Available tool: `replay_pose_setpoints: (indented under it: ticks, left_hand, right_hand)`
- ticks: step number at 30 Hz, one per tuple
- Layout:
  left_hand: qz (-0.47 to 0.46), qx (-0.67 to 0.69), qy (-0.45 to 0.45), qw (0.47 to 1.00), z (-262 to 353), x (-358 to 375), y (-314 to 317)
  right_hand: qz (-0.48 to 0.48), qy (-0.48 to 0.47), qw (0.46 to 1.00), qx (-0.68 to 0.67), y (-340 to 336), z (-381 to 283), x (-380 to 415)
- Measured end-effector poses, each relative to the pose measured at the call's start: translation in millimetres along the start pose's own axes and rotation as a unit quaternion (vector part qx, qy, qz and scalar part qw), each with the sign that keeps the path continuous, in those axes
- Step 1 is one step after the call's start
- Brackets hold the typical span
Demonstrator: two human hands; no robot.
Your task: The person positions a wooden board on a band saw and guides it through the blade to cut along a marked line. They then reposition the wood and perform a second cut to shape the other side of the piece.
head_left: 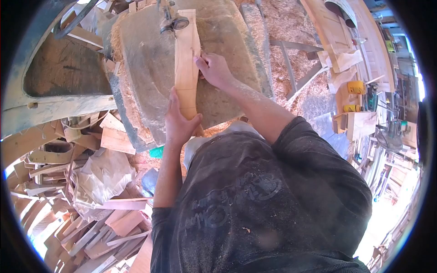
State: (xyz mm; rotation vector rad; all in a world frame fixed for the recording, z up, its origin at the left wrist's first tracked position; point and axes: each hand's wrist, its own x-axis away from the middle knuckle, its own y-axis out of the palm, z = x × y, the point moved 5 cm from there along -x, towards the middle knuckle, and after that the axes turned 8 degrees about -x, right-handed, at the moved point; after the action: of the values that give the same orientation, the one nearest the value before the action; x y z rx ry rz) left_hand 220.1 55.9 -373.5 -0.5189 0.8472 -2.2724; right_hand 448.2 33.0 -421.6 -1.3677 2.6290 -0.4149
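Observation:
A long, pale wooden board (185, 68) with a curved right edge and pencil lines lies flat on the dusty saw table (223, 41). Its far end reaches to the blade guide (175, 23) with small round wheels, which looks like that of a band saw; the blade itself I cannot make out. My left hand (180, 120) is closed around the board's near end, fingers along the left edge and thumb at the right. Farther up, my right hand (213, 70) grips the right edge, thumb on top and the other fingers partly hidden.
The machine's pale frame (59, 116) stands at the left. Wood offcuts (104, 232) pile up below it, beside a crumpled sheet (102, 177). Sawdust (291, 27) covers the floor at right, near a metal stand (291, 68), yellow containers (356, 87) and a wooden panel (364, 41).

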Motion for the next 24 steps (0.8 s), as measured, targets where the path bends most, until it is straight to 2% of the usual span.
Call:
replay_pose_setpoints:
  ticks: [1, 4, 10, 15, 21, 24]
  left_hand:
    - [0.003, -0.003, 0.0, 1.0, 0, -1, -1]
    - [0.008, -0.007, -0.003, 1.0, 2, -1, -2]
    - [0.014, -0.006, 0.004, 1.0, 3, -4, 1]
    - [0.0, 0.027, -0.012, 1.0, 7, -7, 0]
    - [0.04, -0.017, 0.017, 0.999, 2, -10, 7]
    - [0.024, -0.01, -0.009, 1.0, 2, -13, 9]
  right_hand:
    - [-0.009, 0.022, 1.0, -0.006, 0, -1, 0]
    - [0.017, -0.021, 0.999, -0.026, -2, -14, 1]
    - [0.005, 0.023, 0.999, -0.022, -3, -11, -3]
    - [0.015, 0.0, 0.999, -0.045, -4, -16, -6]
    - [0.009, 0.014, 0.999, -0.033, -5, -8, -12]
    - [-0.004, 0.026, 0.999, -0.047, -7, -14, -13]
